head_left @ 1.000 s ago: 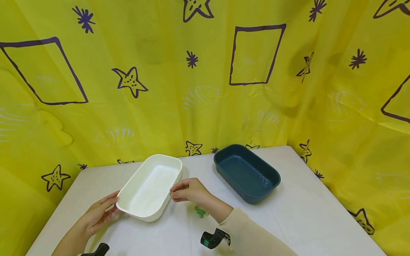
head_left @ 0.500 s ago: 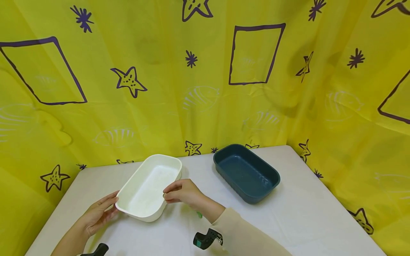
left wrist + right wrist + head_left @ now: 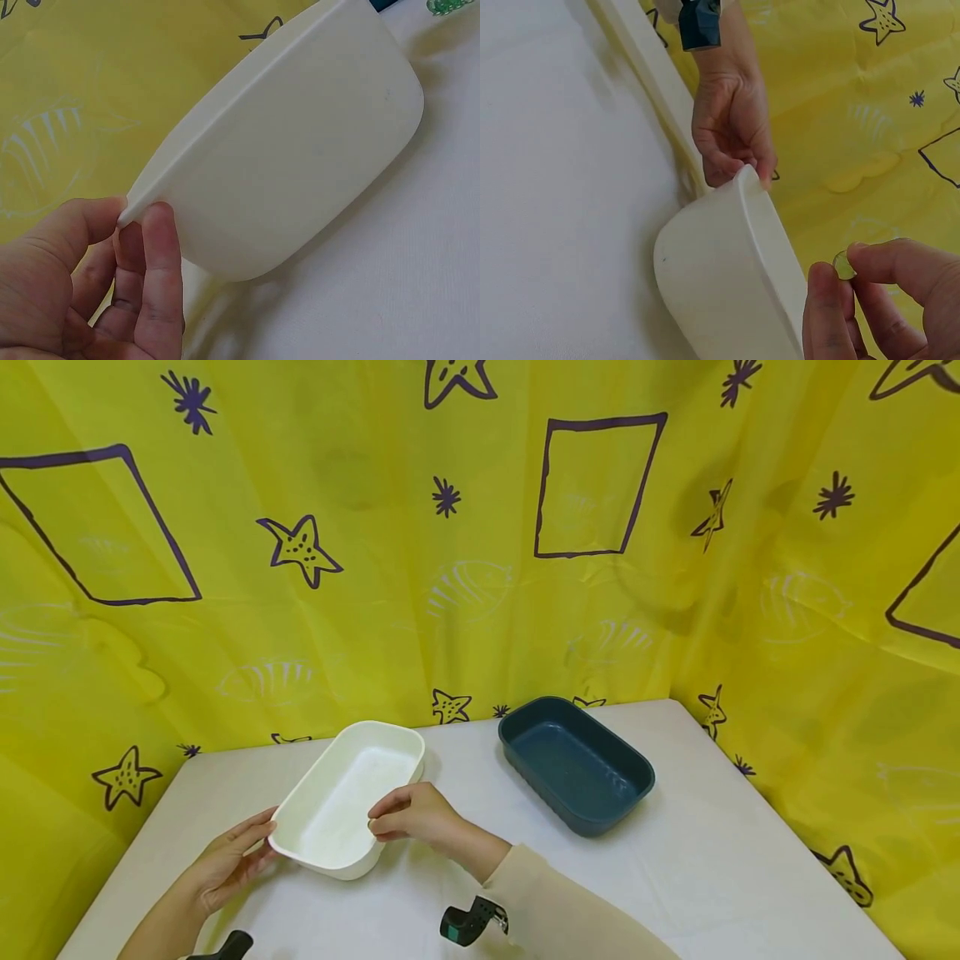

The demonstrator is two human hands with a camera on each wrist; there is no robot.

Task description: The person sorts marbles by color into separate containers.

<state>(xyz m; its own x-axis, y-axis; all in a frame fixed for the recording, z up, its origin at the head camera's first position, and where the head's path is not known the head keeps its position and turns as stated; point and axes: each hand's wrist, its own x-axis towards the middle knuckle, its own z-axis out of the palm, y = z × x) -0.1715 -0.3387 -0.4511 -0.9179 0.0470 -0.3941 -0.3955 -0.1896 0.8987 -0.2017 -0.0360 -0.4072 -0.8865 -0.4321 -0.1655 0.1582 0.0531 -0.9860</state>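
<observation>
A white rectangular basin [image 3: 330, 810] with rounded corners stands on the table at the left. My left hand [image 3: 236, 860] pinches its near left rim between thumb and fingers, as the left wrist view also shows. My right hand [image 3: 420, 818] is at the basin's right rim, fingertips over the edge. Between its thumb and fingers it pinches a small translucent yellow-green piece [image 3: 844, 265], rounded like a bead or glass pebble. No other piece shows inside the visible part of the basin. A green translucent cluster [image 3: 448, 6] lies on the table, hidden by my right arm in the head view.
A dark teal basin [image 3: 577, 768] stands at the back right of the white-covered table [image 3: 720, 860]. A yellow curtain [image 3: 480, 635] with starfish and fish drawings hangs close behind and along the sides. Black wrist devices [image 3: 472, 922] sit on both arms.
My right hand has moved left, from outside the white basin's right wall to over its rim, with the small piece still pinched. The forearm now covers the green cluster. My left hand stays put.
</observation>
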